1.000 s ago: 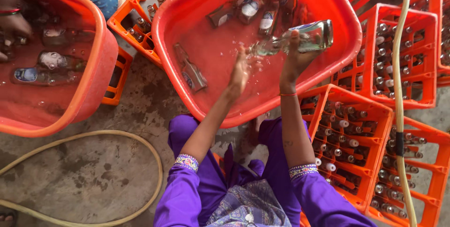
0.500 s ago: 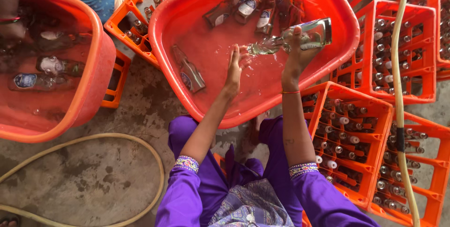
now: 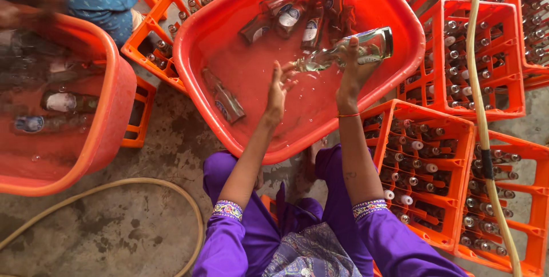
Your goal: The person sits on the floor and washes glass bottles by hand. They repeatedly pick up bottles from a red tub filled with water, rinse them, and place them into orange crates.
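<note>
Head view: the right hand (image 3: 350, 71) is clamped around a clear glass bottle (image 3: 349, 52), held on its side above the water near the right edge of the red tub (image 3: 197, 91). The bottle's neck points toward the left hand (image 3: 278, 88), which is spread with nothing in it, fingers just beside the bottle's mouth. Brown bottles (image 3: 297, 17) lie at the tub's far edge; one lies submerged near its left edge. Orange crates (image 3: 426, 168) of bottles stand right of the tub.
</note>
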